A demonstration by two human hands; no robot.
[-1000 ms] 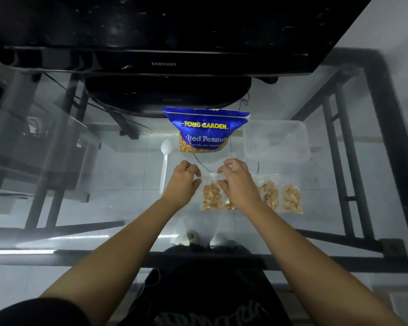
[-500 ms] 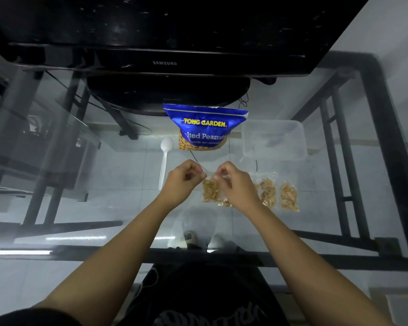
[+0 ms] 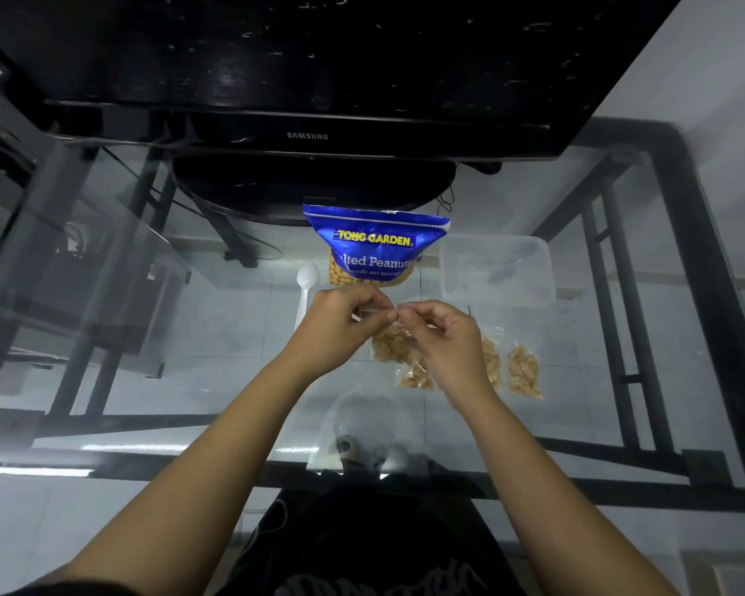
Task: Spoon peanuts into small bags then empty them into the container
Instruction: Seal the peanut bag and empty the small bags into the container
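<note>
My left hand (image 3: 340, 329) and my right hand (image 3: 444, 342) pinch the top edge of a small clear bag of peanuts (image 3: 390, 344), which hangs between them just above the glass table. Three other small bags of peanuts lie on the glass: one (image 3: 418, 376) under my right hand, one (image 3: 492, 363) beside my right wrist and one (image 3: 524, 372) furthest right. A blue Tong Garden salted peanuts pouch (image 3: 377, 247) stands behind my hands. A white plastic spoon (image 3: 306, 281) lies left of the pouch. A clear plastic container (image 3: 497, 271) sits at the right.
A black Samsung monitor (image 3: 306, 135) on an oval base stands at the back of the glass table (image 3: 190, 380). The table's black metal frame shows through the glass, with my feet on the floor below. A thin black cable runs near the pouch.
Both hands have lifted the small bag off the glass and drawn close together at its top edge. A second bag, earlier hidden under my right hand, now shows.
</note>
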